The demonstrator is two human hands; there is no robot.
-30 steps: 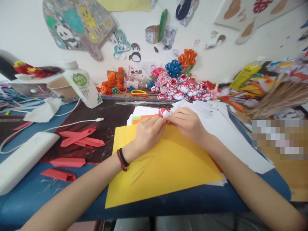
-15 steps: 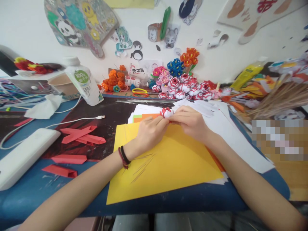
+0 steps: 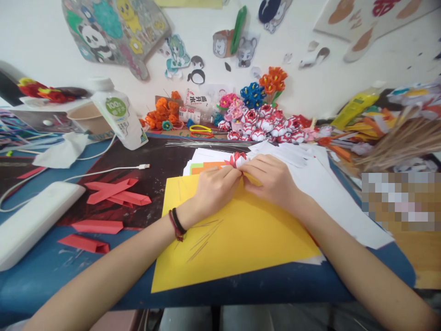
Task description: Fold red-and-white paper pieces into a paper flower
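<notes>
Left hand (image 3: 217,188) and right hand (image 3: 270,177) both pinch the red-and-white paper flower (image 3: 238,159) at the far edge of the yellow sheet (image 3: 241,243); the right's fingers now curl lower, suggesting continued work at its base, though the fingertips are partly hidden.

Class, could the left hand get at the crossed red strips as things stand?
Probably yes: the crossed red strips lie in the open left of the left hand, with nothing standing between, though that hand seems to be pinching a red-and-white flower.
</notes>
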